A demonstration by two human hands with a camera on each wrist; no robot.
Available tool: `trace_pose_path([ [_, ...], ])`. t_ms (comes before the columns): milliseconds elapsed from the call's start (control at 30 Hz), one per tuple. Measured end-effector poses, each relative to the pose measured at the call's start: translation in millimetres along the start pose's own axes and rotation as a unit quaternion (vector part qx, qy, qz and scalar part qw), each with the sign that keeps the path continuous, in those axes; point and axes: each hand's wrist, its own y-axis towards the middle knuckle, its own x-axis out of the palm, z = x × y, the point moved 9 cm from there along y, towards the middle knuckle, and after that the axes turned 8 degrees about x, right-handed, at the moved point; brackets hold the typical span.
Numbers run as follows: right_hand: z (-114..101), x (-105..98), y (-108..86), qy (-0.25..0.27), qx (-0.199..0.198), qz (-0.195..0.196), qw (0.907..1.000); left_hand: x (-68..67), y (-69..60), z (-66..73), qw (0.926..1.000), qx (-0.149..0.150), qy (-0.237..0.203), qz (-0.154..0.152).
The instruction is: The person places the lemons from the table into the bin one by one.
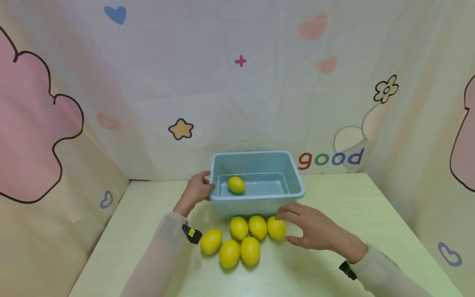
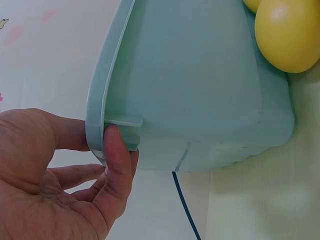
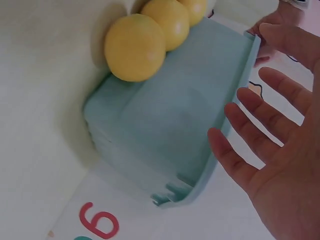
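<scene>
Lying nearest on the tabletop [image 1: 297, 278], three yellow lemons [image 1: 229, 254] are clustering at the frame's lower centre, with a row of three more lemons [image 1: 257, 227] sitting just beyond. The right hand [image 1: 315, 227], fingers [image 3: 265, 115] spreading wide and holding nothing, is hovering beside the row's right end. Farther back, the left hand [image 1: 196, 189] is pinching a pale blue tub [image 1: 256, 205] by its left rim (another lemon [image 1: 236, 185] is resting inside), while patterned cloth [image 1: 237, 103] is filling the upper frame

The bin [image 1: 256, 206] blocks behind the lemons [image 1: 249, 248]; near side is free.
</scene>
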Motion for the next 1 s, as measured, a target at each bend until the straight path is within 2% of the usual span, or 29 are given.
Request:
trace_pose_path([
  [200, 8, 24, -2.1, 0.019, 0.021, -0.043, 0.9987, 1.0, -0.7, 0.9, 1.0, -0.001, 0.001, -0.001],
  [433, 13, 39, -0.9, 0.016, 0.019, -0.042, 0.9988, 0.4, -0.1, 0.5, 1.0, 0.006, 0.002, 0.001],
  [633, 19, 52, 0.1, 0.012, 0.039, -0.066, 0.997, 1.6, 1.0, -1.6, 1.0, 0.001, 0.0, 0.0],
  [800, 22, 58, 2.6, 0.004, 0.042, -0.074, 0.9964, 0.9, -0.9, 0.0, 1.0, 0.001, -0.003, 0.0],
  [1000, 23, 60, 6.0, 0.006, 0.035, -0.065, 0.9973, -0.3, -0.2, 2.0, 1.0, 0.004, -0.001, 0.003],
])
